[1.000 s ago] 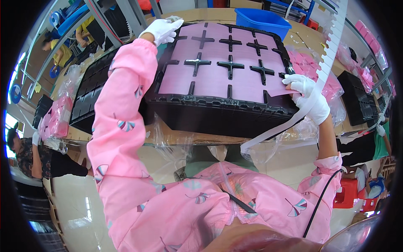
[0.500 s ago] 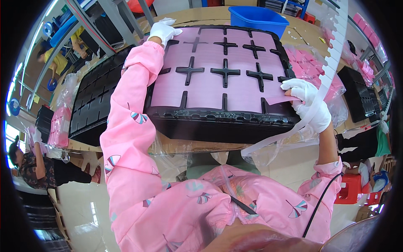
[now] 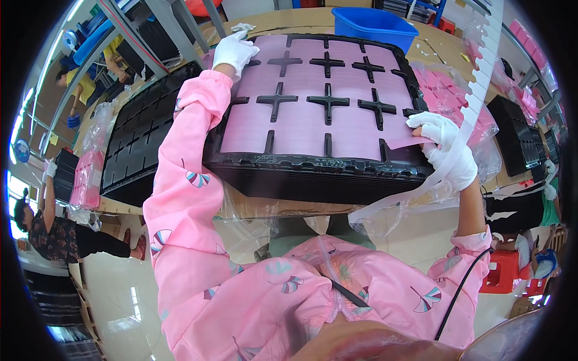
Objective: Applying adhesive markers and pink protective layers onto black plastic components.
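In front of me a black plastic tray [image 3: 289, 163] tops a stack of black trays. Thin pink foam sheeting [image 3: 301, 120] covers its pockets, with black cross-shaped dividers [image 3: 328, 103] standing through it. My left hand [image 3: 235, 53], in a white glove, rests at the tray's far left corner, its fingers loosely extended. At the right rim, my gloved right hand [image 3: 447, 147] has its fingers closed on a loose corner of the pink foam. A long white strip [image 3: 480, 78] with a toothed edge runs down past this hand, crossing over it; whether the hand grips it is unclear.
A second black tray stack [image 3: 135, 138] stands on the left. Beyond the tray sits a blue bin [image 3: 373, 29]. Pink pieces in clear plastic [image 3: 445, 96] lie on the right. Metal frame posts [image 3: 147, 36] rise at the far left. Other people [image 3: 54, 231] work nearby.
The tray sits slightly farther right in the picture. My left hand has drawn slightly nearer along the corner, its fingers less spread. My right hand keeps its hold at the right rim.
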`<state>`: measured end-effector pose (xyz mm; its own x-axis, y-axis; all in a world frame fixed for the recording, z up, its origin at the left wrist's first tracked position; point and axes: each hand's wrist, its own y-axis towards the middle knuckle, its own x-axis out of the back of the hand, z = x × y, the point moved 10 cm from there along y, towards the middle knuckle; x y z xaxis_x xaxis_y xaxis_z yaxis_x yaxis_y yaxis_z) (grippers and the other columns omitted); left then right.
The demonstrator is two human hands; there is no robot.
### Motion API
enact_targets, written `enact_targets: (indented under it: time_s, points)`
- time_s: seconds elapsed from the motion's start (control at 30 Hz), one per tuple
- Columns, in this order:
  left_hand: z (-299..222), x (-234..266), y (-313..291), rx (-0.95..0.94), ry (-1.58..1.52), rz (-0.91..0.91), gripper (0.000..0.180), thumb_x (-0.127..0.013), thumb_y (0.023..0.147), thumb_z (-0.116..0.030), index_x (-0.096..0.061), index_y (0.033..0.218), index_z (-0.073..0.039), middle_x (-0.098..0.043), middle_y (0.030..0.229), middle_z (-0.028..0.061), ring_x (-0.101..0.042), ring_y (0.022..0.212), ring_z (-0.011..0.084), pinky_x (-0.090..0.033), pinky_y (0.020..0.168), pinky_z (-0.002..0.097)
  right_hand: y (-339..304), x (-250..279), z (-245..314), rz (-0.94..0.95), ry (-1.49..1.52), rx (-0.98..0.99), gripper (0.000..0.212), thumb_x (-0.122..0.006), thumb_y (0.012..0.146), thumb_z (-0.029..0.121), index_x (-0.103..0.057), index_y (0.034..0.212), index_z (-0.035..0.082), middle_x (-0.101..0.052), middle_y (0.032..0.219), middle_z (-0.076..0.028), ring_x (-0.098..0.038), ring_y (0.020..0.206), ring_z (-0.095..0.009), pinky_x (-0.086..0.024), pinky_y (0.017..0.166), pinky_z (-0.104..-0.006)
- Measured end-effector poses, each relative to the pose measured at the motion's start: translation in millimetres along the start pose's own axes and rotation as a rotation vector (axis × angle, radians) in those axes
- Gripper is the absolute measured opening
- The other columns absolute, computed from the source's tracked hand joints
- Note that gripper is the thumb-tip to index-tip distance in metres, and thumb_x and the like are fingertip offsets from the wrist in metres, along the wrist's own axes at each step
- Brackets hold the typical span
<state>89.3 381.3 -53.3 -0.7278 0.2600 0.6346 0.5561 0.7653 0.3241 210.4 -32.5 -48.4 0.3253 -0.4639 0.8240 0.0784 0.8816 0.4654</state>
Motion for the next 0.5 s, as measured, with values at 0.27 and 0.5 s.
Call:
enact_targets:
  time_s: [0.27, 0.5]
  points:
    - [-17, 5, -13, -0.047, -0.251, 0.050, 0.043, -0.063, 0.083, -0.016, -0.055, 0.122, 0.001, -0.064, 0.112, 0.0141, -0.065, 0.087, 0.0197, -0.050, 0.075, 0.0276, 2, -3, 2, 0.062, -0.061, 0.053, 0.031, -0.061, 0.063, -0.005, -0.058, 0.093, 0.002, -0.060, 0.106, -0.012, -0.057, 0.099, -0.030, -0.046, 0.087, -0.0380]
    - [-76, -18, -49, -0.471, 0.214, 0.302, 0.049, -0.046, 0.093, -0.043, -0.056, 0.120, -0.003, -0.061, 0.115, 0.0174, -0.056, 0.111, 0.0290, -0.040, 0.094, 0.0303, 5, 20, 4, 0.078, 0.156, 0.057, 0.028, -0.066, 0.071, 0.008, -0.057, 0.097, 0.000, -0.059, 0.113, -0.012, -0.056, 0.099, -0.024, -0.047, 0.081, -0.0342]
